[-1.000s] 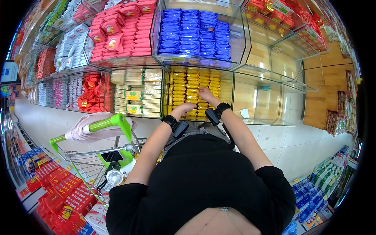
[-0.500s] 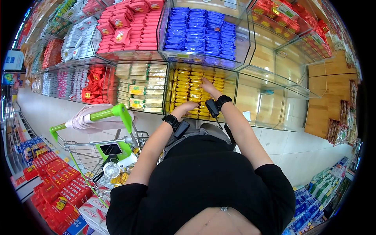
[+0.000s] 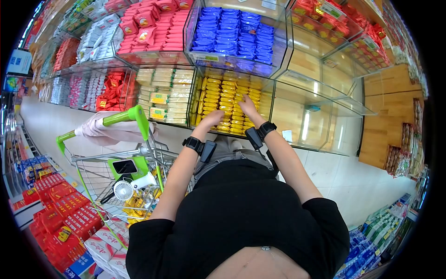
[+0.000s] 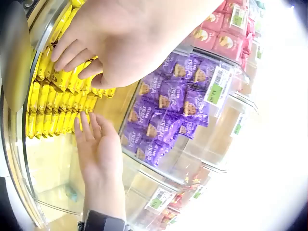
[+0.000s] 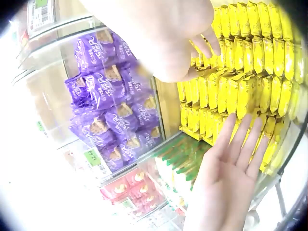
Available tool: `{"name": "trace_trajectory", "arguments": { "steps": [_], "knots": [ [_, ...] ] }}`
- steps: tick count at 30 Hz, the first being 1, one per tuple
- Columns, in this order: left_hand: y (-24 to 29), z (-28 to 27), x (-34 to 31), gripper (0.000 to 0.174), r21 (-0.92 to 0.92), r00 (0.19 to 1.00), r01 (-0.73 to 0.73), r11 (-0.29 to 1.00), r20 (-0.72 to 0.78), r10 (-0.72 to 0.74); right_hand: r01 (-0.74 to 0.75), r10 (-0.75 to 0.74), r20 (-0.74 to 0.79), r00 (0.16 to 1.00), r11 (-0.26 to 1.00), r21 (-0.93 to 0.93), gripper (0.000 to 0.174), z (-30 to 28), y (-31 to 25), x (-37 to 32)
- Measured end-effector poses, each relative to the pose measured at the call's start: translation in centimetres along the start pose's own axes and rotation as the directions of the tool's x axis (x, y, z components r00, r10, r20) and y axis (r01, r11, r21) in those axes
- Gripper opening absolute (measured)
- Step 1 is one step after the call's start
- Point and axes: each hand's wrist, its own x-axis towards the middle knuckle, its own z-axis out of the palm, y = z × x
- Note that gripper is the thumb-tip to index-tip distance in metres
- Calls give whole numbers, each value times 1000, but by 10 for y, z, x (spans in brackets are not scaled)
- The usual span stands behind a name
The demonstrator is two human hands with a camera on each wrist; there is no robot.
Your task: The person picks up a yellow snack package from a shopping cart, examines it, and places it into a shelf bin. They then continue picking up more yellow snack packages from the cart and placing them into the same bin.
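Observation:
Rows of yellow wrapped snack packets (image 3: 226, 95) fill a clear-walled bin in front of me. Over its left part is my left hand (image 3: 213, 119), fingers extended and relaxed, with no packet in it. The right wrist view shows that hand (image 5: 230, 180) palm up, its straight fingertips against the packets (image 5: 248, 94). My right hand (image 3: 249, 107) lies farther right over the same rows. Seen from the left wrist, the right hand (image 4: 98, 149) is spread with its palm showing, fingertips at the ends of the yellow rows (image 4: 57, 103).
Left of the yellow bin are pale stacked packs (image 3: 179, 95); behind it are blue-purple packets (image 3: 230, 35) and pink ones (image 3: 158, 35). Clear partitions (image 3: 273, 100) stand between bins. A shopping cart (image 3: 100, 169) at my left carries a small white fan (image 3: 123, 190) and a phone (image 3: 124, 166).
Both hands stay over the yellow packets but have moved farther apart. My left hand has shifted left and away from me. The head view has shifted slightly, showing more of the cart's contents.

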Motion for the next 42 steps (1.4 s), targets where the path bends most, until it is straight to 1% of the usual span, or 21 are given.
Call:
{"name": "trace_trajectory", "arguments": {
  "steps": [1, 3, 5, 7, 8, 10, 11, 13, 15, 17, 19, 21, 23, 25, 26, 29, 30, 33, 35, 38, 42],
  "knots": [
    [5, 2, -9, 36, -67, 997, -54, 996, -64, 50, 21, -20, -4, 1000, 999, 47, 53, -3, 2, -3],
    [15, 1, -27, 37, -31, 992, -88, 996, -92, 84, 26, -28, 33, 999, 998, 59, 52, -10, 3, -9],
    [22, 1, -45, 35, -1, 979, -163, 987, -120, 162, 31, -35, 69, 997, 997, 69, 50, -18, -4, -20],
    [29, 5, -63, 34, -7, 975, -162, 987, -158, 159, -42, 3, 188, 982, 977, 207, 43, -30, -22, -37],
    [28, 4, -69, 34, -12, 965, -196, 981, -177, 191, -37, -3, 191, 982, 978, 204, 43, -34, -27, -43],
    [29, 8, -85, 32, -30, 947, -240, 970, -229, 227, 7, -80, 280, 957, 967, 253, 37, -40, -33, -53],
    [26, 9, -90, 32, -33, 944, -244, 969, -235, 230, 12, -85, 284, 955, 968, 250, 37, -41, -35, -58],
    [19, 12, -100, 31, -78, 918, -321, 944, -271, 290, 218, -246, 273, 930, 967, 131, 32, -43, -43, -71],
    [12, 17, -113, 30, -101, 907, -350, 931, -284, 311, 259, -286, 305, 908, 958, 126, 30, -44, -49, -85],
    [3, 25, -126, 30, -127, 878, -410, 903, -322, 353, 326, -332, 436, 836, 941, 90, 29, -43, -53, -97],
    [-1, 35, -141, 29, -135, 872, -409, 902, -349, 343, 408, -388, 501, 774, 910, 74, 28, -38, -52, -109],
    [-12, 42, -151, 29, -145, 858, -428, 892, -376, 351, 477, -400, 608, 686, 878, 40, 29, -38, -58, -121],
    [-21, 50, -163, 29, -146, 841, -442, 885, -410, 353, 496, -395, 649, 650, 868, 31, 30, -35, -63, -137],
    [-30, 60, -178, 28, -149, 822, -456, 878, -449, 350, 489, -401, 688, 605, 869, 76, 30, -31, -64, -148],
    [-34, 64, -185, 28, -158, 812, -463, 872, -469, 346, 482, -427, 699, 573, 866, 134, 29, -28, -64, -153],
    [-48, 74, -201, 27, -168, 783, -480, 861, -525, 334, 500, -393, 771, 501, 859, 114, 29, -23, -70, -166],
    [-53, 76, -205, 27, -167, 770, -485, 858, -546, 329, 492, -399, 782, 478, 860, 137, 29, -21, -72, -170],
    [-65, 80, -218, 26, -136, 745, -490, 861, -579, 332, 517, -423, 801, 424, 839, 170, 28, -12, -74, -180],
    [-70, 83, -227, 26, -145, 729, -506, 850, -598, 333, 522, -424, 804, 417, 836, 170, 28, -10, -76, -188],
    [-74, 83, -232, 26, -140, 712, -522, 841, -616, 339, 534, -416, 835, 362, 826, 180, 27, -7, -80, -196],
    [-73, 86, -246, 25, -115, 698, -531, 839, -621, 356, 549, -400, 849, 344, 819, 164, 27, -1, -86, -203]
  ]
}}
